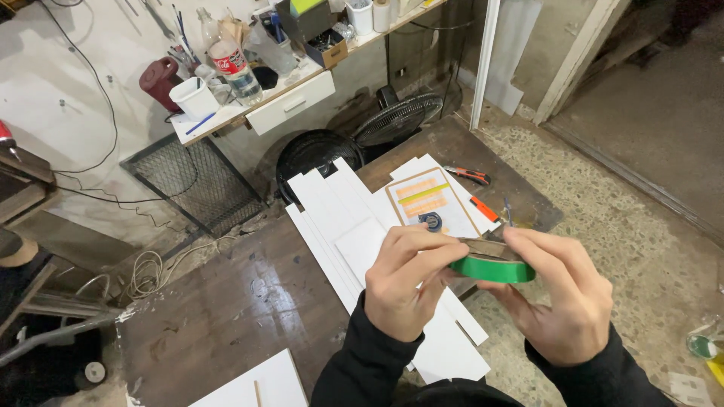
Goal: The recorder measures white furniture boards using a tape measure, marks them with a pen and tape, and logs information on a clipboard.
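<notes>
Dark wooden table [226,316] — carries white strips and boards [332,218] fanned across its middle. Toward the far right corner: a card with orange and green tape swatches [428,200], an orange utility knife [466,175], an orange marker [483,209]. Sheet of white board [256,384] at the near edge. Beyond the far edge — black fan [398,117], wire mesh panel [196,181], cluttered white shelf [290,94] bearing a plastic bottle [234,66].

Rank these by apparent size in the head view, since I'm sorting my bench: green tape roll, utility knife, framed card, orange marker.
1. framed card
2. green tape roll, though nearest the camera
3. utility knife
4. orange marker
</notes>
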